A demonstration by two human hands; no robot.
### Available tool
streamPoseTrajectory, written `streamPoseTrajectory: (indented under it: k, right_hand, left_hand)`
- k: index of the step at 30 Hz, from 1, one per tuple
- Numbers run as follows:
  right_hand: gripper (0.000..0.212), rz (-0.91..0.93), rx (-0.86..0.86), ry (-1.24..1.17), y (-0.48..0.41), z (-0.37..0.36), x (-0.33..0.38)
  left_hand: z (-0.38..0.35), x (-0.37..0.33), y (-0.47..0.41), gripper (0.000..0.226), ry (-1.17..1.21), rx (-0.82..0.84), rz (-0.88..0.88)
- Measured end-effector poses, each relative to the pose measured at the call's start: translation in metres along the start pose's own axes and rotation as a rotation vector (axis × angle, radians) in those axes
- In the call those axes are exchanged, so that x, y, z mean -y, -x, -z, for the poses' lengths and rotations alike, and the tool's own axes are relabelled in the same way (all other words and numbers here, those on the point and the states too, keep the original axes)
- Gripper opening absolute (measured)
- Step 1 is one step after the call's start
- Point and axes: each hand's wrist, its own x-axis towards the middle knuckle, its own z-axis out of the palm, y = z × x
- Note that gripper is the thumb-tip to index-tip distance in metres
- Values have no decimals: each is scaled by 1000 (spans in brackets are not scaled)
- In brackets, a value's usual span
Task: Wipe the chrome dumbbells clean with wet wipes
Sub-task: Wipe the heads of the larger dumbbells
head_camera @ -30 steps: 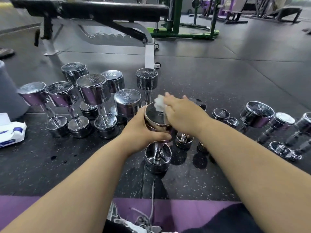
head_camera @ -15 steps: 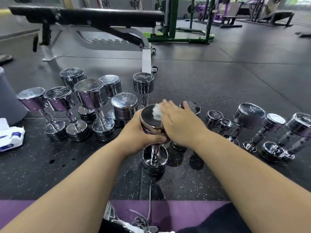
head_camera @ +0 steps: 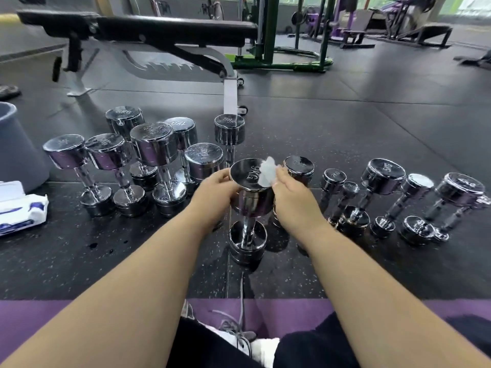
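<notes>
A chrome dumbbell (head_camera: 248, 181) stands upright on the black rubber floor right in front of me, its top face stamped with a weight mark. My left hand (head_camera: 212, 196) grips the left side of its upper head. My right hand (head_camera: 293, 201) holds a crumpled white wet wipe (head_camera: 267, 172) against the right edge of that top face. Several more chrome dumbbells (head_camera: 155, 147) stand upright in a cluster to the left. Several others (head_camera: 384, 176) lean or lie in a row to the right.
An open pack of wet wipes (head_camera: 20, 211) lies at the left edge, beside a grey bin (head_camera: 16, 147). A black weight bench (head_camera: 148, 33) and a green rack (head_camera: 276, 57) stand behind. A purple mat (head_camera: 292, 312) lies under my legs.
My right hand has slid the wipe from over the top face to its right edge, uncovering the weight mark. My left hand keeps its hold on the head.
</notes>
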Motion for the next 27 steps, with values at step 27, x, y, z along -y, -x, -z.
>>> streamPoseTrajectory:
  k: [27]
  right_hand:
    - [44,-80,-192,-591,14,-44,-32]
  left_hand:
    - [-17,28,-30,36,5,-213,3]
